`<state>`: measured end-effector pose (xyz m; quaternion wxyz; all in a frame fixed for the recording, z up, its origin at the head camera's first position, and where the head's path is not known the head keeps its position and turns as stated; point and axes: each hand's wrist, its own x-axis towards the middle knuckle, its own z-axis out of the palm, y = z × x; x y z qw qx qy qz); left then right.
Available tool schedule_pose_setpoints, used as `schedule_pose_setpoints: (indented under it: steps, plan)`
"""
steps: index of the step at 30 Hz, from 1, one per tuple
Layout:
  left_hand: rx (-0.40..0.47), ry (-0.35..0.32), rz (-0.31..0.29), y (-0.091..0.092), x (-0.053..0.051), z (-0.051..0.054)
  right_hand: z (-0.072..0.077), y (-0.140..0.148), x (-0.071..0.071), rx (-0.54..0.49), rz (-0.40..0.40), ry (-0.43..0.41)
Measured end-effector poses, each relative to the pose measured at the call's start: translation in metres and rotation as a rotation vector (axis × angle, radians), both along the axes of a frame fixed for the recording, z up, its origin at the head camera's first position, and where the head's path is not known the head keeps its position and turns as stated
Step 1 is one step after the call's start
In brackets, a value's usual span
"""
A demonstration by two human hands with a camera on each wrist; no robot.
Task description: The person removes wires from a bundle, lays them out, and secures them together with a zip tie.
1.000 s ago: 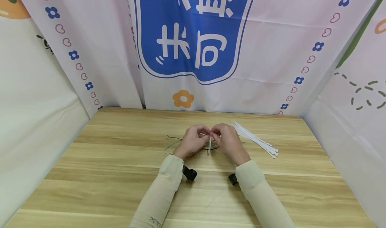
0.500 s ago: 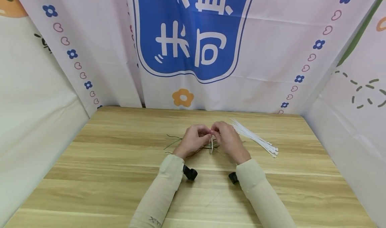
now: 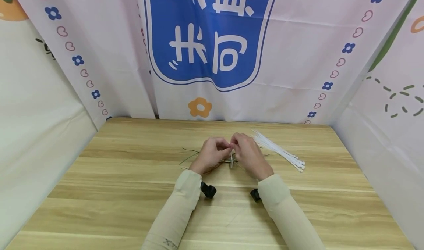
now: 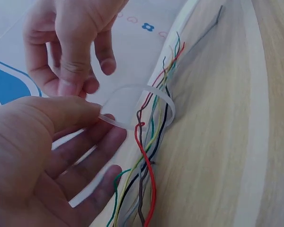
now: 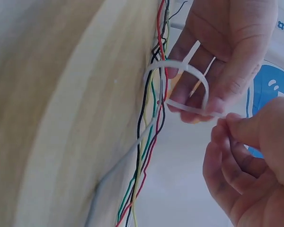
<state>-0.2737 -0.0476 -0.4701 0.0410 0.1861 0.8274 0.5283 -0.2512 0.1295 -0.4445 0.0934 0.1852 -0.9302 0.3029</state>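
A white cable tie (image 5: pixel 199 75) forms a wide, loose loop around a bundle of thin wires (image 4: pixel 151 137) in red, black, green, yellow, grey and brown. My left hand (image 3: pixel 211 155) pinches the tie between thumb and forefinger where the loop meets; its other fingers spread beside the wires in the left wrist view. Close against it, my right hand (image 3: pixel 250 155) pinches the tie's end with thumb and fingertips, best seen in the right wrist view. The tie's head is hidden by the fingertips. The wires lie low along the wooden table (image 3: pixel 132 191), both ends sticking out past the hands.
To the right of my right hand lies a fanned bundle of white cable ties (image 3: pixel 279 150). Behind the table hangs a printed curtain (image 3: pixel 298 59), with white cloth at both sides. Black wrist cameras (image 3: pixel 208 190) sit under the sleeves.
The hands stay nearly in place, pinching the cable tie. Its loop has turned and shifted slightly between them. The head view has moved a little.
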Motion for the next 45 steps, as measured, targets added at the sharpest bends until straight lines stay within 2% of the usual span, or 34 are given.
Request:
schedule_pose_setpoints:
  steps: [6,12,15,21,28,30,34,38,42,45]
  plan:
    - [-0.062,0.007,-0.007,-0.001,-0.003,-0.002,0.001,0.003,-0.004,-0.075,0.037,0.029]
    - [-0.097,0.015,-0.022,0.000,-0.002,-0.001,-0.001,0.003,-0.006,-0.140,0.078,-0.076]
    - [-0.090,0.011,-0.018,0.000,0.000,0.001,-0.003,0.002,-0.006,-0.138,0.083,-0.089]
    - [-0.111,0.020,-0.001,-0.002,0.004,0.008,-0.004,-0.001,-0.003,-0.127,0.065,-0.067]
    - [-0.150,0.029,-0.007,-0.002,0.005,0.011,0.009,-0.001,-0.001,-0.151,0.046,0.055]
    - [-0.159,0.032,-0.022,-0.001,0.005,0.010,0.011,0.001,-0.001,-0.153,0.041,0.036]
    - [-0.170,0.023,-0.062,0.002,0.004,0.008,0.007,0.003,-0.003,-0.137,0.051,-0.077]
    - [-0.169,0.004,-0.063,0.005,0.004,0.008,0.003,0.005,-0.005,-0.130,0.071,-0.131]
    - [-0.168,-0.005,-0.052,0.005,0.005,0.009,0.002,0.005,-0.005,-0.102,0.050,-0.092]
    - [-0.186,0.011,-0.054,0.005,0.006,0.010,0.004,0.006,-0.004,-0.089,0.041,-0.030]
